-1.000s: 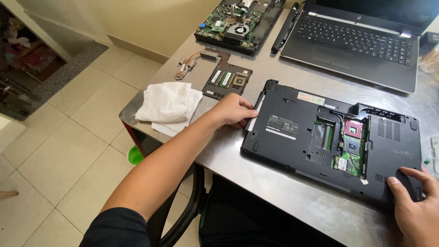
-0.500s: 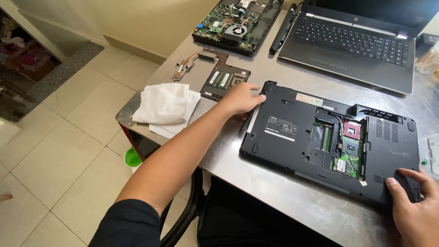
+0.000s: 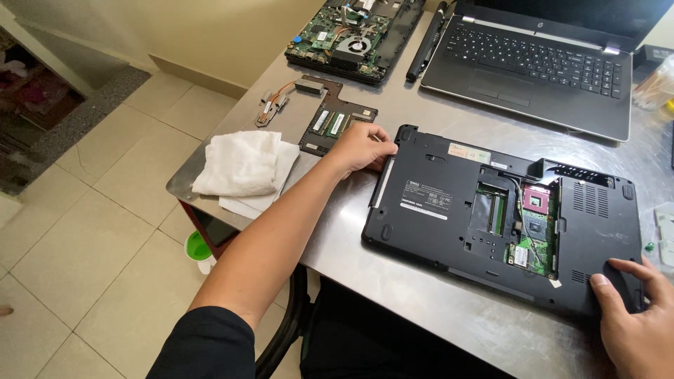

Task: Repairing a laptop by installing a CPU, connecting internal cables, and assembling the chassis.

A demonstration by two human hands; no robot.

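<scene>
A black laptop (image 3: 449, 210) lies upside down on the steel table (image 3: 421, 302), its bottom cover off so green circuit boards show near the right. My left hand (image 3: 361, 146) grips the laptop's left edge at the silver drive slot. At the laptop's near right corner my right hand (image 3: 635, 319) rests flat, fingers spread over the casing.
A white cloth (image 3: 242, 168) lies at the table's left edge. Behind it sit a small board with memory sticks (image 3: 333, 123), a copper heat pipe (image 3: 274, 104) and a bare motherboard with fan (image 3: 347, 38). An open dark laptop (image 3: 540, 63) stands at the back right. Tiled floor lies left.
My left hand has stayed at the laptop's left edge and my right hand at its near right corner. The view has shifted slightly; nothing else moved.
</scene>
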